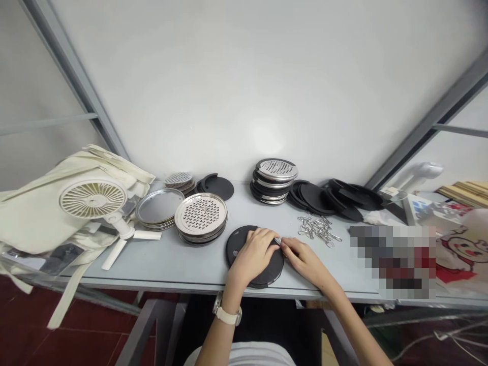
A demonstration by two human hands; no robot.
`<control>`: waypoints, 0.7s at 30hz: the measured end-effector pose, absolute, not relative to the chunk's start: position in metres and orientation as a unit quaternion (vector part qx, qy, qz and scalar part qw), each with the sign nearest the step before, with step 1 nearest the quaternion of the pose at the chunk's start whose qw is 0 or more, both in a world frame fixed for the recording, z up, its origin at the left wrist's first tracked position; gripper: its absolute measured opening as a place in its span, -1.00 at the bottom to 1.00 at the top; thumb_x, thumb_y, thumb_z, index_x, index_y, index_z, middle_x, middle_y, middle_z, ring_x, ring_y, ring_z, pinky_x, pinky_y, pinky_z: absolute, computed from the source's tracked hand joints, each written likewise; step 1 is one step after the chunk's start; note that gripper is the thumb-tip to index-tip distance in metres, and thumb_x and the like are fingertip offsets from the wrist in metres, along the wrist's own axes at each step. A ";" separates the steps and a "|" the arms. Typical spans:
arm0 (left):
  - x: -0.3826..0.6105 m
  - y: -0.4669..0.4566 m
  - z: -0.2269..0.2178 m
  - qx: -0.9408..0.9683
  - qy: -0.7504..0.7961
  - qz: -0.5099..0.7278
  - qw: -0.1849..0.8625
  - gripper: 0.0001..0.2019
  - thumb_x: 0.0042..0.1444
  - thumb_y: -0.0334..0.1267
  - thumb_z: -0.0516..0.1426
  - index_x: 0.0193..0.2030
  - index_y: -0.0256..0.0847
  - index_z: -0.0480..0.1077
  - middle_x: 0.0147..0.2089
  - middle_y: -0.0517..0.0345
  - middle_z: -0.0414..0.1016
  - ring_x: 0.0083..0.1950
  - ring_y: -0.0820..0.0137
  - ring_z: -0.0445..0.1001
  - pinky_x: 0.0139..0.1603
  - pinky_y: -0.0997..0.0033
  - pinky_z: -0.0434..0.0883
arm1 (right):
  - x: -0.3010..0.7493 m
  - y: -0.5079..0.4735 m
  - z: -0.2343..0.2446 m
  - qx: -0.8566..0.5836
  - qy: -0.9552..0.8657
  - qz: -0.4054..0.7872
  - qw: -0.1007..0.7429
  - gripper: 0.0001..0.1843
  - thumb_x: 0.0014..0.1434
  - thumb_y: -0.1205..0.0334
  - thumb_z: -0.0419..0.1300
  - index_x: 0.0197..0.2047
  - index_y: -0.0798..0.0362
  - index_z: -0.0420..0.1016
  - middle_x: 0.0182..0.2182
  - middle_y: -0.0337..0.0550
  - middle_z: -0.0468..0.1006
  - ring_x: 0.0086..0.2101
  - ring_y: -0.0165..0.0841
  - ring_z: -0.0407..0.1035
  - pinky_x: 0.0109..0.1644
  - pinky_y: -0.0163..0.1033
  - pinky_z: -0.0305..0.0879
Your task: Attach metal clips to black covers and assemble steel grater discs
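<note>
A round black plastic disc (269,270) lies on the table near its front edge. My left hand (253,254) rests over the disc, its fingers curled toward the right rim and holding it. Closed in a pinch at that rim, my right hand (301,255) grips a small shiny metal piece (279,240), which looks like a wire clip; the fingers hide most of it. Behind my right hand is a loose pile of bent wire clips (318,230). Left of the disc stands a stack of round metal grater plates (201,214).
Plain metal discs (159,206) are stacked at left, by a white handheld fan (93,200) and a cream bag (34,203). Along the wall are stacked black-rimmed graters (275,170) and black plastic discs (318,198). A printed bag (465,249) sits far right.
</note>
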State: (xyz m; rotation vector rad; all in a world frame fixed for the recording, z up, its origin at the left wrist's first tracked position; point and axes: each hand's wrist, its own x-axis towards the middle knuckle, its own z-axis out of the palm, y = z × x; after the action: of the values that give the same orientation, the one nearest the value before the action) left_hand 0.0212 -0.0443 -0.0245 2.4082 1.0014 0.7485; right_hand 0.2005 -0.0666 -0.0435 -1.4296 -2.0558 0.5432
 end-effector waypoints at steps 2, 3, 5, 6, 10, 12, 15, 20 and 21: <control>0.021 -0.044 -0.024 0.867 0.359 0.271 0.214 -0.84 0.30 -0.31 -0.01 -0.02 -0.14 0.29 -0.04 0.15 0.42 0.06 0.32 0.31 0.09 0.26 0.22 | 0.201 -0.067 -0.043 -0.534 -0.770 0.202 0.284 -0.66 0.35 0.20 -0.12 -0.46 0.02 0.22 -0.50 -0.22 0.40 -0.40 -0.31 0.31 -0.28 -0.24 0.19; 0.022 -0.044 -0.024 0.867 0.359 0.272 0.215 -0.84 0.30 -0.31 -0.01 -0.02 -0.14 0.29 -0.04 0.15 0.42 0.06 0.32 0.31 0.10 0.26 0.22 | 0.201 -0.067 -0.043 -0.534 -0.771 0.201 0.283 -0.66 0.34 0.20 -0.11 -0.47 0.02 0.22 -0.50 -0.22 0.40 -0.40 -0.31 0.31 -0.29 -0.24 0.19; 0.022 -0.044 -0.024 0.866 0.358 0.274 0.216 -0.84 0.30 -0.31 -0.01 -0.01 -0.14 0.29 -0.03 0.14 0.42 0.06 0.32 0.31 0.10 0.26 0.22 | 0.201 -0.067 -0.043 -0.535 -0.771 0.200 0.282 -0.67 0.34 0.20 -0.11 -0.47 0.02 0.22 -0.51 -0.23 0.40 -0.41 -0.31 0.32 -0.29 -0.25 0.19; 0.022 -0.044 -0.024 0.866 0.359 0.274 0.215 -0.84 0.30 -0.31 -0.01 -0.01 -0.14 0.29 -0.02 0.14 0.42 0.07 0.32 0.31 0.10 0.26 0.22 | 0.201 -0.067 -0.043 -0.535 -0.771 0.199 0.282 -0.67 0.34 0.20 -0.11 -0.47 0.02 0.22 -0.51 -0.23 0.40 -0.41 -0.31 0.32 -0.29 -0.25 0.19; 0.022 -0.044 -0.024 0.867 0.362 0.267 0.216 -0.84 0.31 -0.30 -0.02 -0.02 -0.14 0.30 -0.03 0.13 0.42 0.07 0.32 0.31 0.09 0.25 0.22 | 0.201 -0.067 -0.043 -0.533 -0.772 0.200 0.283 -0.66 0.35 0.20 -0.11 -0.47 0.02 0.21 -0.51 -0.22 0.39 -0.41 -0.31 0.31 -0.29 -0.24 0.20; 0.022 -0.044 -0.024 0.866 0.361 0.269 0.218 -0.84 0.31 -0.30 -0.02 -0.02 -0.14 0.30 -0.03 0.13 0.42 0.07 0.32 0.31 0.09 0.25 0.22 | 0.201 -0.067 -0.043 -0.533 -0.771 0.203 0.283 -0.66 0.35 0.20 -0.12 -0.47 0.02 0.21 -0.52 -0.22 0.39 -0.41 -0.31 0.31 -0.29 -0.24 0.20; 0.022 -0.044 -0.024 0.865 0.359 0.272 0.222 -0.84 0.31 -0.30 -0.02 -0.03 -0.14 0.31 -0.04 0.13 0.43 0.07 0.31 0.31 0.09 0.25 0.22 | 0.201 -0.067 -0.043 -0.534 -0.770 0.206 0.282 -0.65 0.36 0.19 -0.12 -0.46 0.01 0.22 -0.52 -0.23 0.39 -0.42 -0.31 0.30 -0.29 -0.24 0.20; 0.022 -0.044 -0.023 0.864 0.363 0.268 0.225 -0.83 0.30 -0.31 -0.03 -0.03 -0.14 0.31 -0.05 0.12 0.42 0.07 0.31 0.32 0.09 0.24 0.22 | 0.200 -0.068 -0.043 -0.533 -0.770 0.205 0.285 -0.65 0.36 0.18 -0.13 -0.46 0.01 0.22 -0.51 -0.23 0.40 -0.41 -0.31 0.31 -0.30 -0.24 0.19; 0.022 -0.044 -0.023 0.864 0.363 0.267 0.224 -0.84 0.30 -0.31 -0.02 -0.03 -0.14 0.31 -0.05 0.12 0.42 0.06 0.31 0.32 0.09 0.24 0.22 | 0.200 -0.067 -0.042 -0.532 -0.770 0.205 0.285 -0.65 0.36 0.18 -0.13 -0.46 0.01 0.21 -0.51 -0.23 0.40 -0.41 -0.31 0.31 -0.30 -0.25 0.19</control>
State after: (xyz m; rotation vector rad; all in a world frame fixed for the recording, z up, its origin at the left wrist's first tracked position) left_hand 0.0221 -0.0438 -0.0233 2.3841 1.0007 0.7378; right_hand 0.2000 -0.0675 -0.0425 -1.4242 -2.0601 0.5480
